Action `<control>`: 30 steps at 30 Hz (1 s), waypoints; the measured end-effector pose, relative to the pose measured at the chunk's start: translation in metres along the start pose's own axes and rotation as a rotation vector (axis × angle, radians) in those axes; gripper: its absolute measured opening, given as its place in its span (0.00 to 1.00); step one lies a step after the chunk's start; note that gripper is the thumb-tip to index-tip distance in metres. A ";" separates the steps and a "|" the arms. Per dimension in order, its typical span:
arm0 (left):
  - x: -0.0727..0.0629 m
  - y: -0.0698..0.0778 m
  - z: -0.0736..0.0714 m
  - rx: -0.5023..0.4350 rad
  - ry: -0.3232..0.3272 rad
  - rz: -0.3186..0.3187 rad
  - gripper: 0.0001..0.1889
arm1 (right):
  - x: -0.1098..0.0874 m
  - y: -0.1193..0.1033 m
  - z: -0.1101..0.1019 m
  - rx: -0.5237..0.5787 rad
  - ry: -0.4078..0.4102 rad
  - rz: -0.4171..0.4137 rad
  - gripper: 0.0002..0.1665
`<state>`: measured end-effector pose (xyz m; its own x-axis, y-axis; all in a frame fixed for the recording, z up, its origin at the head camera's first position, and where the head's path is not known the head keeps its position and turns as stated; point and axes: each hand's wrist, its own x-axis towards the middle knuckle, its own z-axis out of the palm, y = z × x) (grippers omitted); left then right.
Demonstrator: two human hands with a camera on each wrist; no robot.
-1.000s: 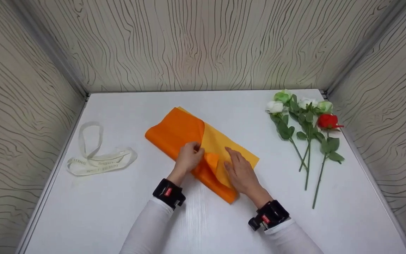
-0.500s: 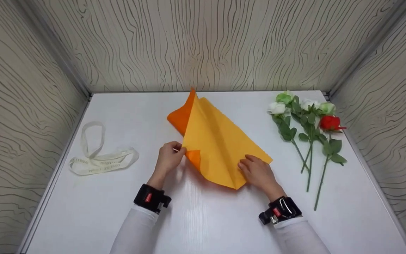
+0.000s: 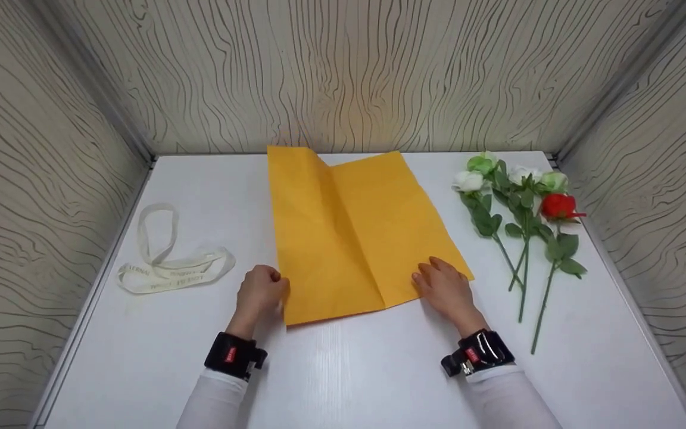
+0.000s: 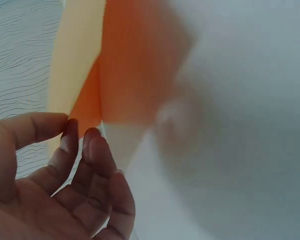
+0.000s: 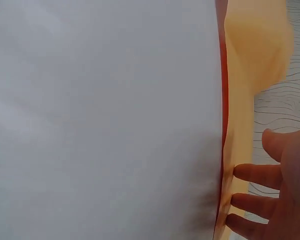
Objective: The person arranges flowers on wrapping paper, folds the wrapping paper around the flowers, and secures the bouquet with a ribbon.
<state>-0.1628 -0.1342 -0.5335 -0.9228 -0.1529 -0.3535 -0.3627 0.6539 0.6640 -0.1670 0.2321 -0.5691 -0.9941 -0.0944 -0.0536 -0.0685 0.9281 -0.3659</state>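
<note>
A sheet of wrapping paper, yellow on top and orange beneath, lies spread with a crease down its middle. My left hand pinches its near left edge between thumb and forefinger; the left wrist view shows this edge lifted and the orange underside. On the right, my right hand rests its fingertips on the paper near the near right corner. In the right wrist view, these fingers are fairly straight and touch the yellow face.
A loosely looped cream ribbon with print lies at the table's left. Artificial roses stand to the right: white and green blooms and a red rose, stems toward me. Patterned walls enclose the back and sides of the white table.
The paper was folded over with its orange side showing. My left hand has drawn its edge leftward and toward me, opening the sheet yellow side up. My right hand moved slightly right.
</note>
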 end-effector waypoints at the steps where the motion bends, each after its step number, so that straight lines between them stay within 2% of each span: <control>1: -0.001 -0.001 0.000 0.025 -0.013 -0.011 0.07 | 0.000 0.001 0.000 -0.002 0.002 0.002 0.29; 11: -0.005 -0.005 0.008 0.246 -0.052 -0.012 0.06 | 0.001 0.001 -0.003 -0.005 0.021 -0.003 0.27; 16: -0.005 -0.007 0.012 0.333 -0.035 0.037 0.08 | 0.002 -0.003 -0.001 -0.028 0.016 0.012 0.28; 19: -0.003 -0.007 0.014 0.374 0.008 0.095 0.09 | 0.000 -0.014 0.003 -0.062 0.063 0.013 0.29; 23: 0.000 -0.003 0.020 0.420 0.103 0.206 0.09 | -0.007 -0.041 0.015 -0.124 0.143 0.012 0.32; 26: 0.003 0.002 0.027 0.412 0.168 0.310 0.11 | -0.011 -0.058 0.024 -0.170 0.128 -0.001 0.35; 30: 0.007 0.008 0.033 0.381 0.174 0.422 0.16 | -0.013 -0.065 0.032 -0.225 0.106 -0.025 0.36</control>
<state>-0.1683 -0.1053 -0.5522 -0.9965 0.0801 0.0236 0.0824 0.8996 0.4288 -0.1471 0.1616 -0.5740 -0.9943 -0.0914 0.0552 -0.0987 0.9839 -0.1490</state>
